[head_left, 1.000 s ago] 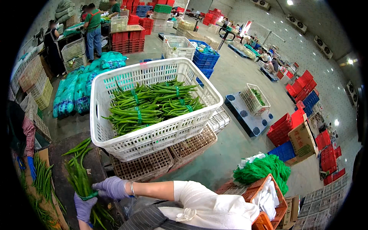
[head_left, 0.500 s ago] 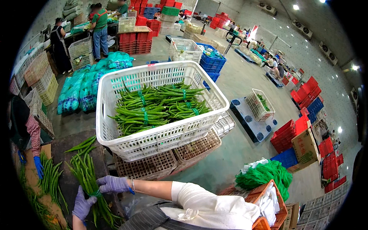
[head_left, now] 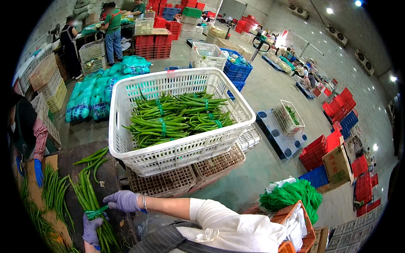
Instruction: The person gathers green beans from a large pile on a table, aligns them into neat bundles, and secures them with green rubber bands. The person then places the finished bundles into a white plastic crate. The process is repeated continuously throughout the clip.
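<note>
A bunch of long green chili peppers (head_left: 86,192) lies over the dark tabletop (head_left: 69,158) at the lower left. My left hand (head_left: 92,231), in a purple knit glove, is closed round the lower part of that bunch. A green tie band (head_left: 96,213) crosses the peppers just above my left fingers. At the band's right end, my right hand (head_left: 123,200), gloved alike, pinches it with the fingers together. A few loose chili peppers (head_left: 93,158) rest beyond the bunch. Directly ahead, a white plastic crate (head_left: 181,156) holds several banded bunches of chili peppers (head_left: 162,126).
Beside me on the left, a co-worker's blue-gloved hand (head_left: 38,173) hangs over more chili peppers (head_left: 55,189). Teal packed bags (head_left: 95,95) lie on the floor beyond. An orange crate (head_left: 310,234) with green netting-like strips (head_left: 293,196) stands at my right. A blue-topped pallet (head_left: 270,135) lies farther off.
My right hand has drawn the green band's end out to the right, away from the bunch. My left hand has closed round the peppers below the band. The co-worker's blue glove has shifted slightly.
</note>
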`<state>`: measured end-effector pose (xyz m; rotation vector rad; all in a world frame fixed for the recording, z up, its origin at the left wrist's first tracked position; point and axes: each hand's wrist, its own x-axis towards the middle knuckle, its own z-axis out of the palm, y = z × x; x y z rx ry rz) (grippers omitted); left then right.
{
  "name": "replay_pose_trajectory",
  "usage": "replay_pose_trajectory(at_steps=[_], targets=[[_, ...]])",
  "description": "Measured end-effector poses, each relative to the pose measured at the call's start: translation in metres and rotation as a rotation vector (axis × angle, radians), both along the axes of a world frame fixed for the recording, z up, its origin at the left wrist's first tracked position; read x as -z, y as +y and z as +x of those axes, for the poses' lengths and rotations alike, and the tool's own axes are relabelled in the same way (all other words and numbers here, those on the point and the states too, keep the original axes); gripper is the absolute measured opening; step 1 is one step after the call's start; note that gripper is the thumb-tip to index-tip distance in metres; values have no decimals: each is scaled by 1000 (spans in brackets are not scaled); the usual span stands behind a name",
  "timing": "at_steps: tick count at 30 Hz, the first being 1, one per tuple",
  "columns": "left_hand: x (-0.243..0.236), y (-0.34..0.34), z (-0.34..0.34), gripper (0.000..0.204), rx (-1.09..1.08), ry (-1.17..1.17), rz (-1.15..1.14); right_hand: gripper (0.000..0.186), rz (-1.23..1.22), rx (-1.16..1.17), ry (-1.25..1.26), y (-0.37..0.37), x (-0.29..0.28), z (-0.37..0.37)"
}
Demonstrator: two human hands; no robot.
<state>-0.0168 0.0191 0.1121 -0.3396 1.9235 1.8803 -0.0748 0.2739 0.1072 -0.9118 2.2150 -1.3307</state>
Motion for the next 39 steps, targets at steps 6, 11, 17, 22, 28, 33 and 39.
replay_pose_trajectory(at_steps=[6,11,17,22,28,33,39], targets=[[-27,14,4,69,90,-86,232,39,-602,-281,-35,-30,56,-14],[-30,20,4,68,227,276,-286,33,-204,17,-194,-30,36,-10],[1,30,1,83,-39,192,-216,35,-13,191,-116,-29,21,6],[34,22,4,101,-135,171,-149,34,-36,141,-66,-31,13,16],[41,-23,-4,61,-83,81,-10,30,-16,91,53,-23,17,0],[32,-16,0,66,160,121,78,19,-191,-243,-246,-23,32,-18],[-4,15,6,86,30,244,-312,33,-389,3,-623,-30,43,-11]])
